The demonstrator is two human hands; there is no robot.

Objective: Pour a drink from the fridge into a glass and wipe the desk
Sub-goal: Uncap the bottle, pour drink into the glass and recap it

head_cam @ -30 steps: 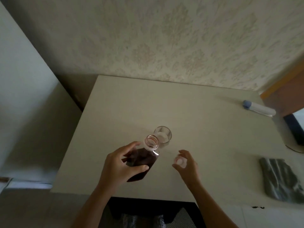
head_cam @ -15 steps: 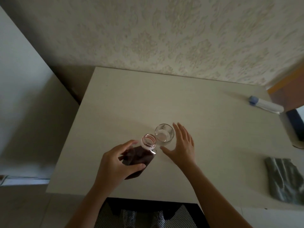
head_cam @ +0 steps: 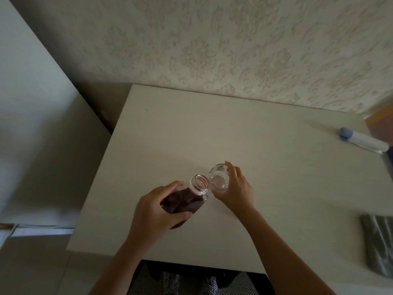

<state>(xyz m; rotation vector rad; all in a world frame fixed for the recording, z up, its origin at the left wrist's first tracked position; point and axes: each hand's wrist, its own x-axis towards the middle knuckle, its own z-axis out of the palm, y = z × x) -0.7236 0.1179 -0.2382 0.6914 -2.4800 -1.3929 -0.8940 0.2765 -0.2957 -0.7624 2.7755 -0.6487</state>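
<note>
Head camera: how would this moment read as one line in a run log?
stage: pre-pour | left hand: holds open bottle of dark drink | right hand: grips empty glass | desk: not wiped, cloth untouched

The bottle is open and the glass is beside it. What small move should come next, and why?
Probably tip the bottle further so its open mouth comes over the glass. The left hand grips the bottle of dark drink, already leaning toward the glass. The right hand wraps the glass, which looks empty, so it seems steadied for pouring.
</note>
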